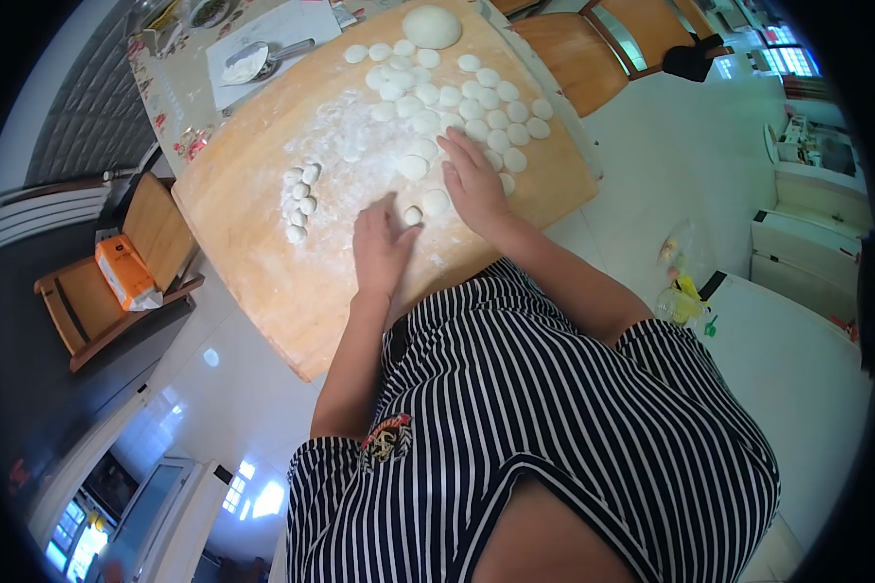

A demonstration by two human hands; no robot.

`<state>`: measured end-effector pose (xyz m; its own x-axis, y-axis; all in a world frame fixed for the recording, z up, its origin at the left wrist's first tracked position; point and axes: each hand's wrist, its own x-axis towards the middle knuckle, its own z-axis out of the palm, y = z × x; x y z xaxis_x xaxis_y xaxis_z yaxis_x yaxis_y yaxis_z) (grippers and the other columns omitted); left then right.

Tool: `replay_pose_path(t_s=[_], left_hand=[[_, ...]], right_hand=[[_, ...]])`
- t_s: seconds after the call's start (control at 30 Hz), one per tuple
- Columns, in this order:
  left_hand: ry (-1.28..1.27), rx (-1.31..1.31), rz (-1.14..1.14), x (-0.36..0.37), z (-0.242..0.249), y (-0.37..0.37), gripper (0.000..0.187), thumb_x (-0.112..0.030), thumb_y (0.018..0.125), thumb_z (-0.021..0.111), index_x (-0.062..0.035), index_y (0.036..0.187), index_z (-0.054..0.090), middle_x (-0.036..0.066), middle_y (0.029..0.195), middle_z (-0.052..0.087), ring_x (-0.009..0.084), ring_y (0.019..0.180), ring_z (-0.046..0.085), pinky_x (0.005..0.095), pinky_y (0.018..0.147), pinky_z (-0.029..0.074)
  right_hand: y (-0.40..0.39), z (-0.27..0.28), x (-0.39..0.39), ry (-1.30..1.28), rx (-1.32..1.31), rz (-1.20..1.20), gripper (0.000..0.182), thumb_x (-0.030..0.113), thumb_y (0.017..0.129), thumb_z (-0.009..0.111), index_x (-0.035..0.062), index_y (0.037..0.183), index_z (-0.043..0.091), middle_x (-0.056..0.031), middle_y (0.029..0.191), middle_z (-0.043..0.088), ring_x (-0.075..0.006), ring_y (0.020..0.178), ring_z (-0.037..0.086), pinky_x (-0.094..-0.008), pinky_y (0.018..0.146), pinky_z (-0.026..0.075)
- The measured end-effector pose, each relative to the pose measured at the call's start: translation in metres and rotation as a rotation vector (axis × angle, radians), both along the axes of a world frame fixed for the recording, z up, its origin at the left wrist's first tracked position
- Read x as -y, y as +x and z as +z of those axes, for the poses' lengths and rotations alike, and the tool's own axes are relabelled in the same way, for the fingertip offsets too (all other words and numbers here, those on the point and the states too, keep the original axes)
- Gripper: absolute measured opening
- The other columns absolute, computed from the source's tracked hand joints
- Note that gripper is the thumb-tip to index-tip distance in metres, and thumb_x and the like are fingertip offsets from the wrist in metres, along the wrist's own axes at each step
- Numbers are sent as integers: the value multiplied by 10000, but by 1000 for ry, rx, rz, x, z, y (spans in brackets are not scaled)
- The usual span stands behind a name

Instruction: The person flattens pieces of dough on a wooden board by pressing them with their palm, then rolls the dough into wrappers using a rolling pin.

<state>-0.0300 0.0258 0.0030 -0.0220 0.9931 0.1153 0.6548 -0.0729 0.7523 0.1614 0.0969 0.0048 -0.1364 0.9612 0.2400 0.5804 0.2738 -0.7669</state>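
My left hand [381,251] rests on the floured wooden board [253,282], its thumb and fingers apart. A small dough ball [413,216] sits beside its thumb and forefinger; whether they touch is hard to tell. Just right of that ball lies a flattened dough round [436,202], between my two hands. My right hand [476,189] is at the near edge of a large group of flat dough rounds [498,120], fingers stretched out over the board. Several small dough pieces [299,206] lie in a floury cluster to the left.
A large dough mound [432,27] stands at the board's far edge. Beyond the board, a bowl of flour [246,64] sits on white paper. An orange package [126,272] lies on a wooden chair at left. Another chair [578,53] stands at upper right.
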Motion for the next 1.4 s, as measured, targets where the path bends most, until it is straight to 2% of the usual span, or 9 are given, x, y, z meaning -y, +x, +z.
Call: replay_pose_path(t_s=[0.13, 0.27, 0.47, 0.93, 1.03, 1.1, 1.13, 1.23, 1.4], left_hand=[[-127, 174, 398, 29, -1, -49, 235, -208, 1003, 698, -34, 1160, 719, 133, 1033, 658, 272, 926, 613, 403, 857, 523], [-168, 36, 643, 59, -26, -101, 182, -172, 1008, 686, -34, 1124, 714, 128, 1012, 660, 274, 902, 607, 421, 833, 517], [42, -394, 523, 67, -49, -110, 154, -86, 986, 666, -57, 1137, 655, 165, 966, 671, 366, 865, 609, 475, 803, 494], [79, -356, 549, 67, -49, -112, 144, -83, 957, 671, -64, 1100, 660, 139, 958, 687, 355, 873, 624, 479, 805, 501], [-21, -140, 646, 58, -41, -109, 206, -150, 990, 685, -53, 1171, 666, 131, 1126, 670, 327, 904, 636, 459, 836, 518], [-224, 107, 774, 48, -34, -113, 413, -265, 989, 739, -34, 1313, 631, 141, 1350, 576, 296, 1018, 655, 430, 916, 538], [-214, 102, 765, 40, -31, -113, 413, -265, 989, 739, -34, 1313, 631, 141, 1350, 576, 296, 1018, 655, 430, 916, 538], [-94, -75, 603, 16, -22, -105, 631, -304, 929, 797, -24, 1444, 561, 141, 1345, 520, 268, 1141, 639, 381, 1049, 495], [-220, -55, 597, 9, -23, -101, 480, -244, 908, 808, -49, 1320, 661, 150, 1268, 576, 288, 1038, 635, 395, 958, 518]], right_hand=[[-45, 6, -2, 66, 425, 145, 556, 356, 1051, 569, 125, 1553, 505, -177, 1657, 398, -385, 1543, 333, -534, 1289, 213], [-78, -8, -2, 185, 600, 469, 670, 568, 1039, 524, 267, 1630, 431, -105, 1731, 301, -342, 1616, 196, -611, 1306, 45], [-80, -29, -2, 150, 699, 627, 671, 573, 978, 610, 301, 1581, 498, -69, 1694, 376, -355, 1584, 260, -634, 1275, 171], [-84, -35, -5, 220, 677, 612, 651, 541, 975, 625, 276, 1562, 527, -76, 1683, 392, -371, 1571, 287, -634, 1272, 181], [-77, -35, -5, 243, 738, 614, 597, 506, 1004, 596, 261, 1545, 541, -58, 1685, 393, -335, 1569, 300, -640, 1267, 191], [-64, -34, -11, 261, 809, 503, 513, 395, 1028, 589, 219, 1509, 566, -36, 1647, 451, -271, 1541, 364, -606, 1263, 241], [-57, -40, -14, 266, 805, 490, 513, 395, 1028, 589, 219, 1509, 566, -36, 1647, 451, -271, 1541, 364, -606, 1263, 241], [-30, -45, -23, 382, 680, 446, 457, 123, 957, 593, 152, 1412, 628, -34, 1527, 578, -217, 1453, 492, -496, 1233, 347], [-6, -30, -38, 330, 467, 293, 467, 46, 918, 588, 133, 1373, 649, -71, 1454, 627, -263, 1351, 580, -495, 1170, 419]])
